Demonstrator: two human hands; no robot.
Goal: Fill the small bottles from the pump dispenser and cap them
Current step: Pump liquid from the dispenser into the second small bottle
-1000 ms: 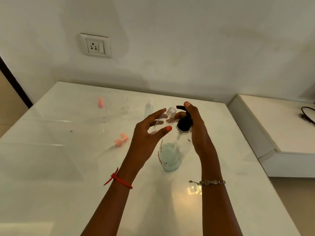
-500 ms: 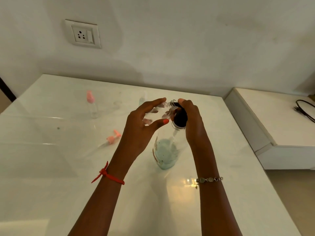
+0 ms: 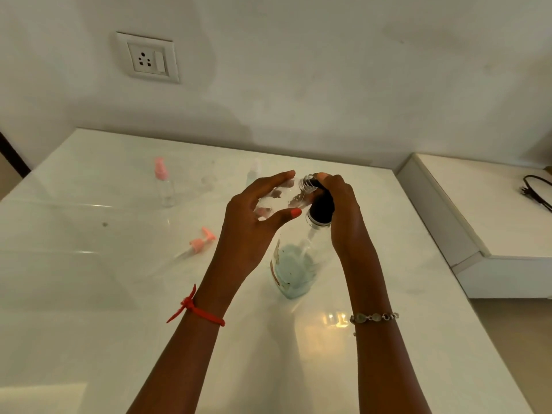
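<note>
A clear pump dispenser [image 3: 294, 267] with pale blue liquid in its lower part stands mid-table. Its black pump head [image 3: 322, 208] is pushed down under my right hand [image 3: 343, 213], whose fingers curl over it. My left hand [image 3: 257, 216] holds a small clear uncapped bottle [image 3: 283, 198] tilted, its threaded neck right at the pump's spout. A loose pink pump cap [image 3: 200, 242] lies on the table to the left. Farther back stands a small clear bottle with a pink cap [image 3: 163, 183], and another small pale bottle [image 3: 254, 174] behind my left hand.
The glossy white table [image 3: 89, 324] meets the wall at the back, where a white socket plate [image 3: 148, 57] is mounted. A lower white ledge [image 3: 484, 222] adjoins on the right, with a black cable [image 3: 537, 192] on it.
My left hand brought the small bottle's neck up against the spout. My right hand pressed the pump head down. The camera shifted slightly.
</note>
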